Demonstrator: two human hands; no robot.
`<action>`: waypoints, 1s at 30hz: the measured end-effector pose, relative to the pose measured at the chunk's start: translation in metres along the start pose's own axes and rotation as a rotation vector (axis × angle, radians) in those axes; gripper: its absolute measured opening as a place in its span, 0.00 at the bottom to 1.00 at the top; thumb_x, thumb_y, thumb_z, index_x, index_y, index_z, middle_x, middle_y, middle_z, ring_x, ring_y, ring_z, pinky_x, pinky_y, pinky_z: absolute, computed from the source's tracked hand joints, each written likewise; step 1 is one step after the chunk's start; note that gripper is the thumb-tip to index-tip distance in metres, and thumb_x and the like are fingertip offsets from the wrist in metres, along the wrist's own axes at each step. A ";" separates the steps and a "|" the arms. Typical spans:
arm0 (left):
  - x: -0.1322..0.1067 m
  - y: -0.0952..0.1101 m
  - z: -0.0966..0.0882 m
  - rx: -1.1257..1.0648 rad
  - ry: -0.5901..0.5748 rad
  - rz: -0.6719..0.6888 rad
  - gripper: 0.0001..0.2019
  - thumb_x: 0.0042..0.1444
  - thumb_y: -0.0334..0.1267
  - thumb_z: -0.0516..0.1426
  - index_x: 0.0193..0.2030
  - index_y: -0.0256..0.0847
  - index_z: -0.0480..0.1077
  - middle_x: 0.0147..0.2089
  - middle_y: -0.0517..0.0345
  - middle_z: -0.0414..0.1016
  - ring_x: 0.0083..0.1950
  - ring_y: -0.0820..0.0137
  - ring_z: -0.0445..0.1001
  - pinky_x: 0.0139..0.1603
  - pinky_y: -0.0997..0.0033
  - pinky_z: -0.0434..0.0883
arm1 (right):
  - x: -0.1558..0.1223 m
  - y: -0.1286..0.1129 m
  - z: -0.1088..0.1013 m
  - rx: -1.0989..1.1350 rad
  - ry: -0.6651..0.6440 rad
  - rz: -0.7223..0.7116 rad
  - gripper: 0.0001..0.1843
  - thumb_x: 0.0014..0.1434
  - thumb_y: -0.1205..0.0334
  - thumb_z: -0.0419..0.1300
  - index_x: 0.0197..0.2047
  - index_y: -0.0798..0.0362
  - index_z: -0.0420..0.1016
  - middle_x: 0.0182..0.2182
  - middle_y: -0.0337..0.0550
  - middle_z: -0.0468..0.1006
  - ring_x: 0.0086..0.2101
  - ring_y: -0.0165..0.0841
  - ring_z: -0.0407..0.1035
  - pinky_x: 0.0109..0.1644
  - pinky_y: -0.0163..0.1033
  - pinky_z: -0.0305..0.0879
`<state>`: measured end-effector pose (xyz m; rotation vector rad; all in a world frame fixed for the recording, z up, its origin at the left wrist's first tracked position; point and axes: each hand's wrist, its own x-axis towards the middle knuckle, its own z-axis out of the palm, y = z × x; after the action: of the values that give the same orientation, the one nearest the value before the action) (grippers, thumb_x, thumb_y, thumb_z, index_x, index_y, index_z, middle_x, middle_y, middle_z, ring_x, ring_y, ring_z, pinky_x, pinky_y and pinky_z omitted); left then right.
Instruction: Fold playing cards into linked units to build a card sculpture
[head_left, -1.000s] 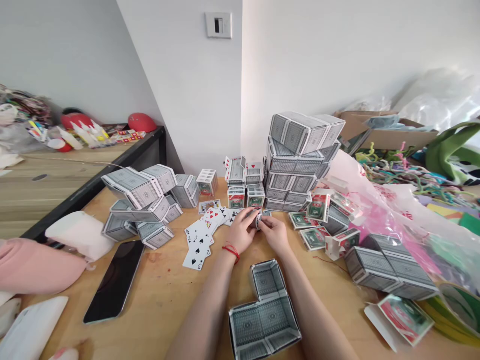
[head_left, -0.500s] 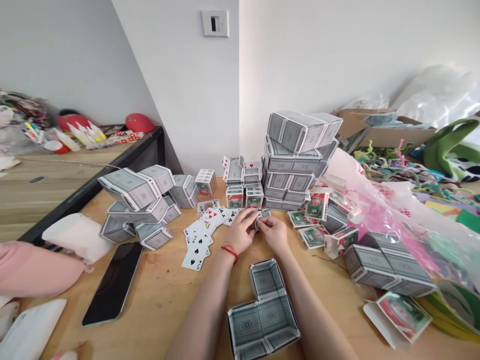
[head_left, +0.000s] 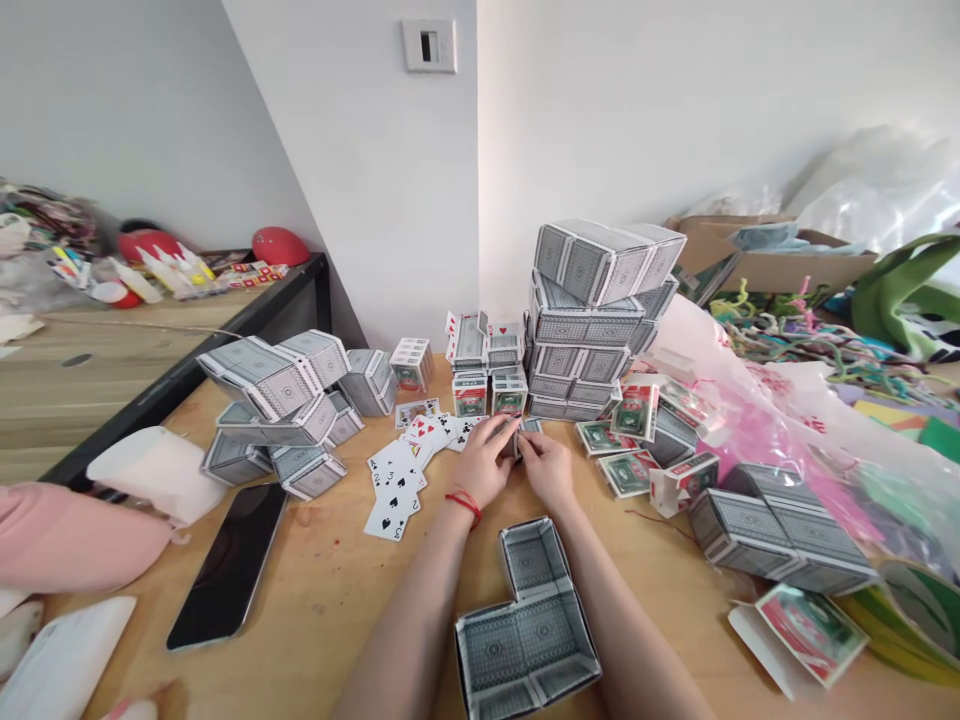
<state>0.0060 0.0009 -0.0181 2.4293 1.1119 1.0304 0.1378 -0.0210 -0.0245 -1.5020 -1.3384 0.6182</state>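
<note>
My left hand [head_left: 487, 460], with a red string bracelet on its wrist, curls over a playing card [head_left: 515, 440] that is mostly hidden by the fingers. From the other side my right hand [head_left: 547, 467] pinches the same card. Another grey-backed card [head_left: 531, 425] lies just beyond the fingertips. Between my forearms rests an L-shaped block of folded cards [head_left: 525, 640]. Left of my hands several loose face-up cards [head_left: 395, 480] overlap on the wooden table [head_left: 322, 590].
A tall stack of card blocks [head_left: 585, 325] stands behind my hands, beside small card boxes [head_left: 470, 395]. More folded blocks [head_left: 274, 375] are piled at left, near a phone [head_left: 227, 565]. At right lie opened card boxes [head_left: 626, 472], another block [head_left: 780, 535] and a tape roll [head_left: 911, 610].
My hands stay at nearly the same place, with the fingers shifting slightly around the card. The surrounding objects have not visibly moved.
</note>
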 end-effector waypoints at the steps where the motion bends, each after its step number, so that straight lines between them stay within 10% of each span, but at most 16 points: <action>1: 0.000 0.000 0.000 0.008 0.014 -0.013 0.32 0.48 0.24 0.53 0.60 0.48 0.54 0.57 0.54 0.59 0.59 0.64 0.58 0.59 0.57 0.61 | 0.000 0.000 0.001 0.023 -0.013 -0.009 0.16 0.54 0.56 0.50 0.34 0.54 0.75 0.30 0.45 0.79 0.31 0.36 0.71 0.35 0.37 0.64; 20: 0.002 0.008 -0.007 -0.202 0.024 -0.092 0.31 0.45 0.25 0.54 0.58 0.47 0.58 0.53 0.54 0.62 0.56 0.63 0.60 0.58 0.59 0.59 | 0.000 -0.007 0.002 0.307 -0.138 0.088 0.13 0.48 0.52 0.55 0.25 0.54 0.67 0.20 0.39 0.71 0.23 0.32 0.65 0.25 0.34 0.60; 30: 0.006 0.012 0.001 -0.278 0.102 -0.498 0.11 0.55 0.38 0.49 0.45 0.40 0.59 0.38 0.55 0.70 0.39 0.69 0.71 0.38 0.68 0.67 | -0.004 -0.014 0.006 0.455 -0.161 0.207 0.14 0.52 0.48 0.53 0.32 0.50 0.62 0.18 0.35 0.71 0.16 0.31 0.66 0.21 0.35 0.64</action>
<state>0.0155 -0.0026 -0.0099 1.7747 1.4031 1.0603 0.1253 -0.0240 -0.0154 -1.2393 -1.0710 1.1150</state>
